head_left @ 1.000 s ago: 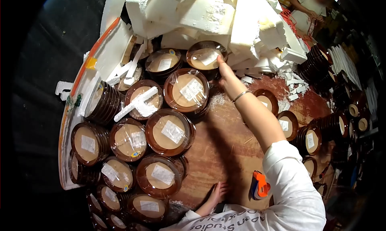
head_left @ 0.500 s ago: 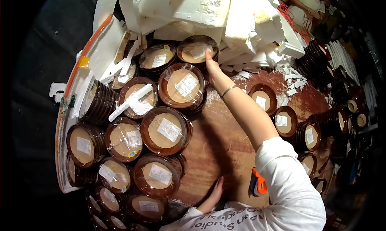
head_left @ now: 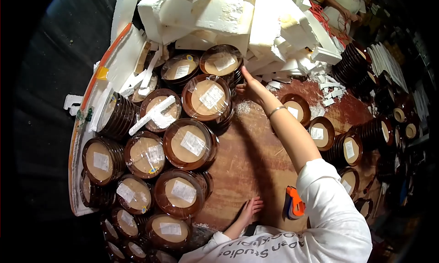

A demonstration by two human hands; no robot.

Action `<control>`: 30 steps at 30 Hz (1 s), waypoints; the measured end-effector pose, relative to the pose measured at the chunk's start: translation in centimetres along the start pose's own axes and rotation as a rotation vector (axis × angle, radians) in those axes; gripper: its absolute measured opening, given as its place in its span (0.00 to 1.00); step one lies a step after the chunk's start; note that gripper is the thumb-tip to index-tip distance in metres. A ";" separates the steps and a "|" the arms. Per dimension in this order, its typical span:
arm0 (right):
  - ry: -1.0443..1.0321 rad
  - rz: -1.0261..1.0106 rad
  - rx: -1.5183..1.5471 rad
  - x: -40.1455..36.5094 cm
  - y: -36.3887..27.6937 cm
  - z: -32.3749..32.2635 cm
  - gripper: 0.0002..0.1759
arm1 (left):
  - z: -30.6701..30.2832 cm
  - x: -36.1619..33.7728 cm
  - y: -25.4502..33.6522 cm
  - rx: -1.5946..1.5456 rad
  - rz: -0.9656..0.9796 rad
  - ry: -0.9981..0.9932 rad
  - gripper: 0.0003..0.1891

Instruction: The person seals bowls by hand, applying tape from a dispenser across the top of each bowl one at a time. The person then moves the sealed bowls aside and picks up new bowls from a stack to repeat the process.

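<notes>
My right hand [head_left: 252, 88], with a bracelet on the wrist, is beside the right edge of the upper stack of brown bowls [head_left: 220, 61]. Its thumb points up and its fingers are apart; I cannot tell whether it touches the stack. Low in the middle, my left hand [head_left: 250, 208] is over the reddish-brown tabletop [head_left: 228, 185], fingers spread and holding nothing. Plastic-wrapped bowl stacks with white labels, among them a near one [head_left: 190, 144], fill the left side. An orange and dark blue tool [head_left: 295, 203] lies right of my left hand.
Broken white foam blocks [head_left: 215, 13] are heaped at the back. A foam piece [head_left: 157, 114] lies across one bowl. More bowl stacks [head_left: 350, 149] line the right side, with foam scraps [head_left: 331, 91] behind them. Another person [head_left: 340, 4] is at the upper right.
My right hand has drawn back from the rim of the upper bowl stack, down and to the right. My left hand's fingers now show spread. The view has shifted slightly.
</notes>
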State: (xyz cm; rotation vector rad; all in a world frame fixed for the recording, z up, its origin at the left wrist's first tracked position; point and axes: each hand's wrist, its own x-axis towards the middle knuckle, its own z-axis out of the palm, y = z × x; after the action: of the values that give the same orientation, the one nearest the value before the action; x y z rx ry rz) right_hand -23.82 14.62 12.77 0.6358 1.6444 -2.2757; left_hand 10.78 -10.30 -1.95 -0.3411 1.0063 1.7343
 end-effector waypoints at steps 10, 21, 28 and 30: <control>0.002 0.011 0.543 -19.7 14.8 -2.7 0.29 | -0.3 1.6 0.0 0.114 -0.017 0.014 0.25; 0.668 -0.049 0.587 -40.9 25.3 -8.5 0.24 | 9.8 3.8 2.5 0.323 -0.134 -0.061 0.21; 0.817 -0.087 0.286 -45.3 27.2 -7.6 0.23 | 15.6 5.3 3.8 0.688 0.147 -0.283 0.23; 0.776 -0.185 0.189 -48.2 25.6 -6.8 0.20 | 16.8 5.2 2.8 0.797 0.174 -0.344 0.23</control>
State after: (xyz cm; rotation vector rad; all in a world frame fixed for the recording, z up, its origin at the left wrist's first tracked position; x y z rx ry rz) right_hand 30.99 10.66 13.44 1.6353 1.8454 -2.5003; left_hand 10.13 5.62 6.14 0.5468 1.3887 1.3342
